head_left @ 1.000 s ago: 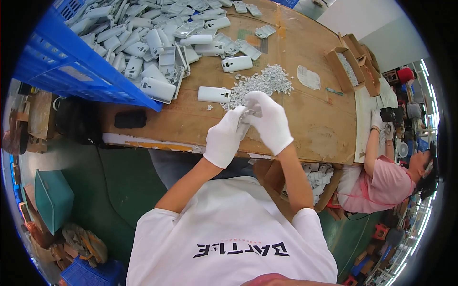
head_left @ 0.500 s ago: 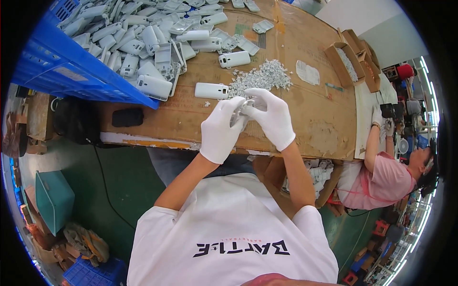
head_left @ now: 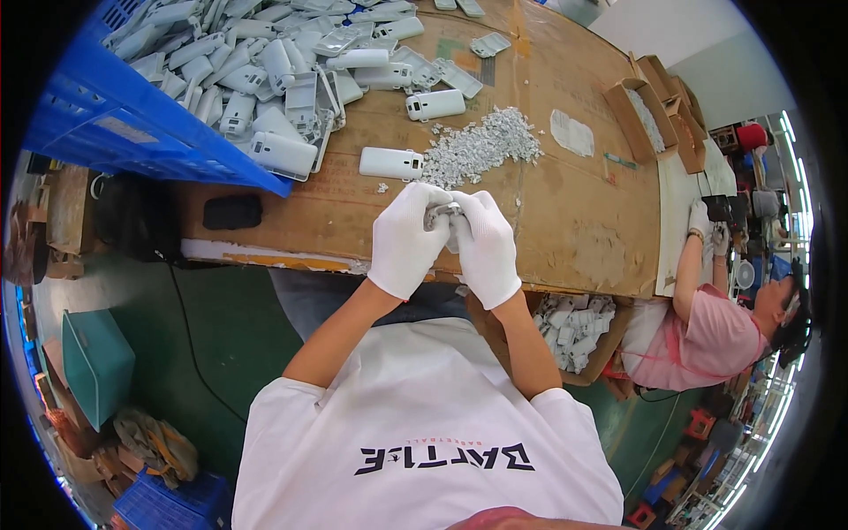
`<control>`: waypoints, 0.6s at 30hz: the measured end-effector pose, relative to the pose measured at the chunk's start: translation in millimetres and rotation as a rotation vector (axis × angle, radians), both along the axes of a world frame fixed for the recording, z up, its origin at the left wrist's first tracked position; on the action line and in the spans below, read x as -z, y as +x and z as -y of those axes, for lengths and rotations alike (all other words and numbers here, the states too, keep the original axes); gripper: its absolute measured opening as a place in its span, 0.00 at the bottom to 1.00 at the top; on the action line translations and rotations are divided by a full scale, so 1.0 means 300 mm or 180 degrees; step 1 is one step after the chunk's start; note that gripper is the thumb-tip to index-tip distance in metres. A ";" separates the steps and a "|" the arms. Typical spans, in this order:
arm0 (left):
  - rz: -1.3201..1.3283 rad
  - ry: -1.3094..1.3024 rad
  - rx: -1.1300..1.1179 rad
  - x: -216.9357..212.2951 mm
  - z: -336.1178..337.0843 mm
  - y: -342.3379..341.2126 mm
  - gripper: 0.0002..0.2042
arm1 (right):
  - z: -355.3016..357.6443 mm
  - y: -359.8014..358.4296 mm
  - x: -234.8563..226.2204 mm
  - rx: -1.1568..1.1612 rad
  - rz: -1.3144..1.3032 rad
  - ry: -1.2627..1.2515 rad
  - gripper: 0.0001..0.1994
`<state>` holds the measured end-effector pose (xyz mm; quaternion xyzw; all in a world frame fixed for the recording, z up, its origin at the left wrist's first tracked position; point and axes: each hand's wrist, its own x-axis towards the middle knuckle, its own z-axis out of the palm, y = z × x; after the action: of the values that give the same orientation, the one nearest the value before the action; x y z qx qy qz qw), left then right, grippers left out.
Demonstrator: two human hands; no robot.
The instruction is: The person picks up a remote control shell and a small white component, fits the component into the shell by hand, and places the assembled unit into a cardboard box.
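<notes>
Both my hands wear white gloves and meet just above the table's near edge. My left hand [head_left: 408,240] and my right hand [head_left: 485,247] are closed around one pale plastic casing [head_left: 444,214], most of which the fingers cover. Just beyond them lies a heap of small white plastic pieces [head_left: 486,144]. A white casing with a dark slot [head_left: 390,163] lies flat at the heap's left side. Another white casing [head_left: 435,104] rests farther back.
A large pile of white casings [head_left: 291,66] fills the far left, beside a blue crate [head_left: 141,115]. Cardboard boxes [head_left: 649,110] stand at the right; another box [head_left: 609,349] of white parts sits below the table edge. A co-worker [head_left: 698,340] works at far right.
My right hand has come down and inward, closer to my left hand. Its raised fingers now press on the casing, and both hands sit slightly nearer to me.
</notes>
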<state>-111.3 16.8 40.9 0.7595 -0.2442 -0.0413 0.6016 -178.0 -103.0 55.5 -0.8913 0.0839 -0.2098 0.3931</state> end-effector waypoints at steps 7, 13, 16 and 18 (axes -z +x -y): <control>0.0283 -0.0014 -0.0134 0.003 0.015 -0.026 0.11 | 0.014 -0.014 -0.009 0.0044 0.0081 -0.0039 0.15; 0.0271 -0.0238 -0.0228 -0.048 0.012 -0.061 0.11 | 0.009 -0.034 -0.065 0.0105 0.0136 0.0225 0.13; 0.0386 -0.0232 -0.0109 -0.052 0.008 -0.049 0.11 | 0.013 -0.040 -0.062 0.0121 0.0119 0.0299 0.13; 0.0395 -0.0222 -0.0118 -0.054 0.019 -0.046 0.11 | 0.017 -0.038 -0.060 0.0155 0.0137 0.0251 0.13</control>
<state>-125.0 11.2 57.2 0.7435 -0.2683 0.0255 0.6120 -189.3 -108.2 73.5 -0.8681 0.1052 -0.2350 0.4245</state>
